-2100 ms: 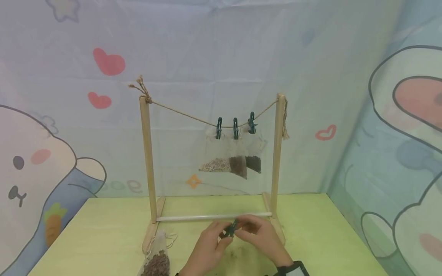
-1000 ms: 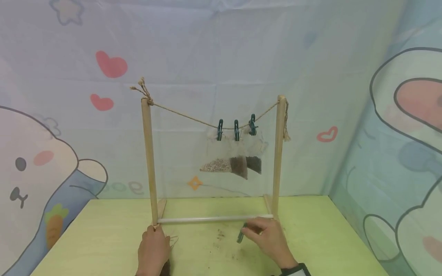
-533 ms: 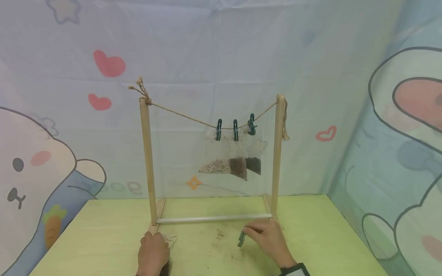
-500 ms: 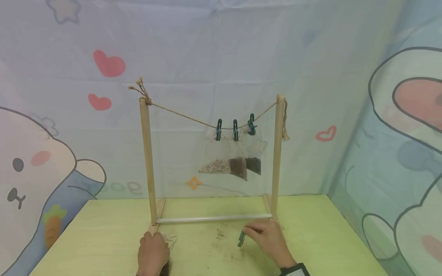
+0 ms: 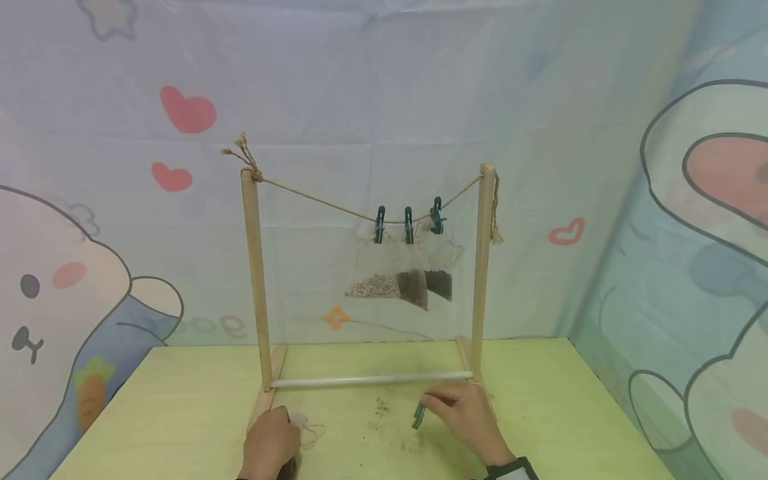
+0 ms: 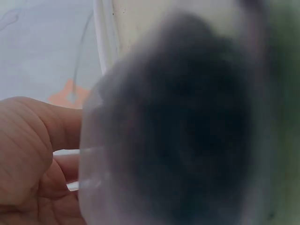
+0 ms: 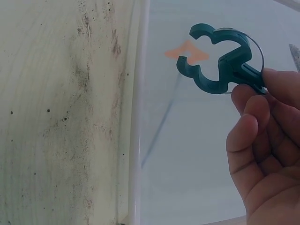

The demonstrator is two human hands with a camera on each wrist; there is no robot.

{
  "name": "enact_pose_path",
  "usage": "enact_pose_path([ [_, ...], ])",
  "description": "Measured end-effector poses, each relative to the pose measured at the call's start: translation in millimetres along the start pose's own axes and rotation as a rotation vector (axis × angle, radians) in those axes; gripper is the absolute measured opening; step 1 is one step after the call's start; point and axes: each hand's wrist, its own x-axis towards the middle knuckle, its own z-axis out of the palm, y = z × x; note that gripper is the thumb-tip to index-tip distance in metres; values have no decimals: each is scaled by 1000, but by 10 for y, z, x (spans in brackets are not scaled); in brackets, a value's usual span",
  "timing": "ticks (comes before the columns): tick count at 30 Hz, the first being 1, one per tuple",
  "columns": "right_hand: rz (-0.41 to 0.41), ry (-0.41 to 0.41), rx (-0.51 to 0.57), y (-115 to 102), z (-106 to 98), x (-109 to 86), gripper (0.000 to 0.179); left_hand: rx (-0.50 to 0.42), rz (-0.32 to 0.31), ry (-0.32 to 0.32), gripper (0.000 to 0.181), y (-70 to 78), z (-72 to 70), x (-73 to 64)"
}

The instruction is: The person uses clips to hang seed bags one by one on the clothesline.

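My left hand [image 5: 270,440] grips a translucent drawstring bag [image 5: 289,469] by its upper part, at the left front of the table. Up close in the left wrist view, the bag [image 6: 178,126] is blurred and full of dark stuff, and it hides the fingertips. Its pale strings [image 5: 312,433] trail to the right of the hand. Farther right, my right hand [image 5: 468,420] pinches the handles of a green plastic clip [image 5: 419,415]. The right wrist view shows the clip [image 7: 225,61] squeezed so its curved tips stand apart, nothing between them.
A wooden frame [image 5: 255,280] with a sagging rope [image 5: 318,199] stands behind the hands. Three green clips [image 5: 409,225] hold bags [image 5: 375,287] of pale and dark contents on its right half. A white bar [image 5: 372,380] joins the feet. Dark crumbs [image 5: 381,407] dot the table.
From holding the clip with both hands, my left hand has let go, moved left and taken hold of the bag. Lately it has shifted slightly right, strings with it. The right hand keeps the clip.
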Motion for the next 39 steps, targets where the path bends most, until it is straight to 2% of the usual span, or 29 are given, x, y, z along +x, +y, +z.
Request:
enact_pose_path([
  [2, -2, -3, 13, 59, 16, -5, 5, 9, 48, 26, 7, -2, -14, -9],
  [7, -54, 1, 30, 91, 18, 8, 8, -4, 154, 76, 11, 12, -117, -34],
  [11, -81, 17, 21, 34, -1, 38, 10, -72, 199, 70, 9, 61, -276, -58],
  [15, -104, 34, 11, -71, -26, 70, 11, -164, 212, 60, 9, 150, -411, -95],
  [19, -151, 50, 11, -222, -54, 145, 11, -236, 283, 133, 10, 261, -472, -118],
  [24, -270, 73, 2, -417, -98, 331, 15, -299, 395, 238, 10, 427, -569, -139],
  [30, -401, 64, 18, -734, -273, 610, 17, -341, 495, 305, 8, 662, -774, -139],
  [35, -459, 31, 23, -980, -437, 837, 17, -355, 577, 353, 7, 885, -956, -103],
  [39, -515, 37, -5, -1183, -526, 1025, 18, -343, 647, 419, 5, 1077, -1124, -46],
])
